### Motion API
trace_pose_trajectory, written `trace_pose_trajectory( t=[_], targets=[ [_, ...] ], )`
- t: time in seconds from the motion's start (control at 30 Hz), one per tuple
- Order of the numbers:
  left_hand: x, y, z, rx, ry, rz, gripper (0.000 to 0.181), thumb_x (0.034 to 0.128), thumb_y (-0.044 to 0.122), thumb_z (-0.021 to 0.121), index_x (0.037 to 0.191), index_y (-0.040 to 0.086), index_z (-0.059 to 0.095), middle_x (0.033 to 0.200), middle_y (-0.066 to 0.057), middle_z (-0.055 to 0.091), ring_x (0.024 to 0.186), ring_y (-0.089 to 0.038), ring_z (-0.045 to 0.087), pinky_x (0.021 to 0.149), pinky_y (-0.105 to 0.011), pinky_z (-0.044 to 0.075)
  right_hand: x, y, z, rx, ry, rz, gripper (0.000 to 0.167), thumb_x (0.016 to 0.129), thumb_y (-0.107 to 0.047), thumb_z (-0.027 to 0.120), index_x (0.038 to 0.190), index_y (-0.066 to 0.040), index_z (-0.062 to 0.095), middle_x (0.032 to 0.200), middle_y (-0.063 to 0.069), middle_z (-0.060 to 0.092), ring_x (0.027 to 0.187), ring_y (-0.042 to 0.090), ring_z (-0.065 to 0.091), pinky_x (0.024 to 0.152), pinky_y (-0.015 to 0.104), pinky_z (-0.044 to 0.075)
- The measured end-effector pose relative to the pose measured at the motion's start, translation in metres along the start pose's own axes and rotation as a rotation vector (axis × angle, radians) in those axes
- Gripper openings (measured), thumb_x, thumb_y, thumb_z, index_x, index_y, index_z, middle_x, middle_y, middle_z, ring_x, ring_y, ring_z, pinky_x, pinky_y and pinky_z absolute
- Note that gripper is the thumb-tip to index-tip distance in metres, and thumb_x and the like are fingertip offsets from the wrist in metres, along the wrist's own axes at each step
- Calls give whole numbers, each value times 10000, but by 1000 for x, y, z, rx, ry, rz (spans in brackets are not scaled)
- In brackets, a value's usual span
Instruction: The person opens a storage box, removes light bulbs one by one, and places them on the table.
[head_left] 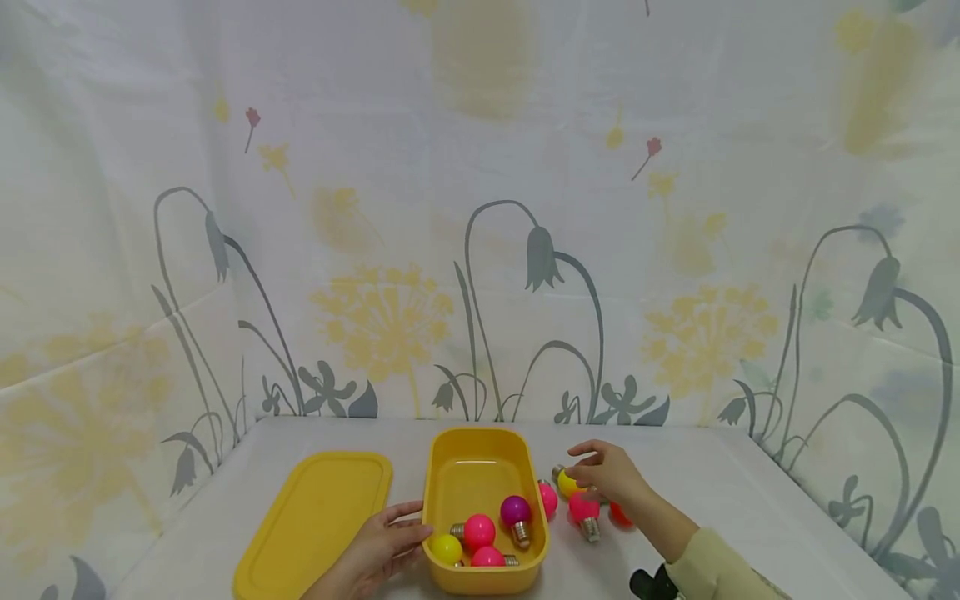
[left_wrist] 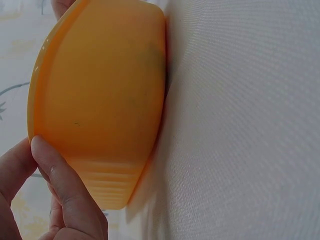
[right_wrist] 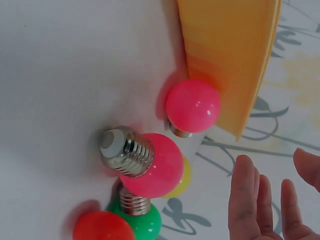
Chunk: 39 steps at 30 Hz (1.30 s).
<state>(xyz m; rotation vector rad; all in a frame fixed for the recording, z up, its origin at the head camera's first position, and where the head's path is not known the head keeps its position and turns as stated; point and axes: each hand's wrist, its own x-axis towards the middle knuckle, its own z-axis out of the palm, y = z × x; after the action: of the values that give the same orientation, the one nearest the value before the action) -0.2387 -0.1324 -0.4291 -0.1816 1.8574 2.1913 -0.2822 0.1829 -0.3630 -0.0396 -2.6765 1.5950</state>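
Note:
A deep yellow plastic box (head_left: 486, 581) stands upright, holding a purple light bulb (head_left: 515, 509), two pink bulbs and a yellow bulb (head_left: 447, 548). My left hand (head_left: 381, 543) pinches its left rim, thumb on one side and fingers on the other, as the left wrist view also shows. Over the loose bulbs right of the box hovers my right hand (head_left: 613, 475), fingers extended and holding nothing. Below it lie a pink bulb (right_wrist: 160, 167), a yellow bulb (head_left: 568, 483), a red bulb (right_wrist: 102, 227) and a green bulb (right_wrist: 142, 216). Another pink bulb (right_wrist: 193, 106) lies beside the box wall.
On the white tabletop left of the box lies a flat yellow lid (head_left: 315, 517). A curtain (head_left: 480, 208) printed with flowers hangs behind and at both sides of the table. Near the right sleeve is a black object (head_left: 652, 583), partly cut off by the frame.

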Motion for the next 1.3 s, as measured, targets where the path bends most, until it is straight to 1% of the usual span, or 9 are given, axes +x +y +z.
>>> trace_pose_trajectory(
  t=[0.2, 0.3, 0.43, 0.53, 0.67, 0.83, 1.0, 1.13, 1.3],
  targets=[
    [-1, 0, -1, -4, -4, 13, 603, 827, 86, 706, 1322, -83, 405, 982, -97, 616, 752, -142, 619, 711, -269, 536, 4, -9, 6, 17, -23, -11, 332, 834, -91, 691, 1124, 11, 566, 918, 120, 592, 857, 326, 615, 705, 400, 547],
    [0, 0, -1, 4, 5, 4, 613, 818, 101, 717, 1319, -77, 412, 980, -98, 620, 747, -145, 616, 710, -270, 535, 6, -13, 9, 37, -40, -11, 324, 845, -83, 676, 1131, 11, 558, 921, 119, 601, 884, 340, 615, 718, 424, 541],
    [0, 1, 0, 10, 10, -5, 624, 812, 115, 726, 1319, -73, 414, 985, -100, 620, 746, -148, 615, 713, -273, 535, 8, -19, 12, 66, -60, -3, 321, 849, -94, 675, 1128, 11, 555, 925, 122, 601, 873, 335, 620, 720, 432, 540],
    [-1, 1, 0, 11, 1, 5, 618, 818, 109, 720, 1320, -78, 411, 987, -100, 619, 747, -147, 614, 711, -272, 535, 8, -24, 15, 74, -71, 4, 328, 845, -107, 681, 1126, 7, 556, 932, 122, 604, 831, 308, 621, 702, 413, 547],
    [-1, 0, 0, 15, -2, 12, 619, 817, 109, 722, 1319, -78, 412, 986, -97, 619, 747, -149, 613, 707, -271, 534, 8, -32, 20, 71, -94, 4, 321, 848, -109, 677, 1127, -2, 558, 937, 118, 606, 820, 294, 611, 669, 384, 555],
    [0, 1, 0, 11, 5, 1, 635, 807, 118, 732, 1321, -73, 411, 992, -102, 617, 751, -153, 615, 712, -273, 535, 9, -41, 29, 83, -133, -4, 338, 848, -117, 678, 1140, 0, 555, 950, 119, 600, 873, 325, 616, 668, 383, 554],
    [0, 1, 0, 13, -3, 6, 630, 815, 110, 724, 1323, -81, 403, 987, -101, 619, 754, -153, 617, 714, -275, 536, 11, -48, 38, 111, -165, -5, 373, 854, -118, 671, 1173, 20, 537, 973, 120, 610, 918, 350, 616, 673, 396, 553],
    [0, 1, 0, 10, -5, 6, 624, 817, 108, 721, 1321, -82, 405, 981, -99, 621, 752, -153, 618, 716, -275, 536, 13, -52, 43, 113, -187, -1, 381, 856, -142, 675, 1179, 7, 539, 1003, 125, 612, 896, 317, 623, 692, 417, 549],
    [0, 1, 1, 10, 2, 1, 621, 819, 111, 719, 1321, -79, 407, 977, -98, 623, 747, -151, 617, 714, -273, 536, 14, -56, 48, 118, -232, 6, 407, 864, -171, 668, 1201, 7, 525, 1070, 185, 607, 894, 293, 623, 719, 456, 539]
  ],
)
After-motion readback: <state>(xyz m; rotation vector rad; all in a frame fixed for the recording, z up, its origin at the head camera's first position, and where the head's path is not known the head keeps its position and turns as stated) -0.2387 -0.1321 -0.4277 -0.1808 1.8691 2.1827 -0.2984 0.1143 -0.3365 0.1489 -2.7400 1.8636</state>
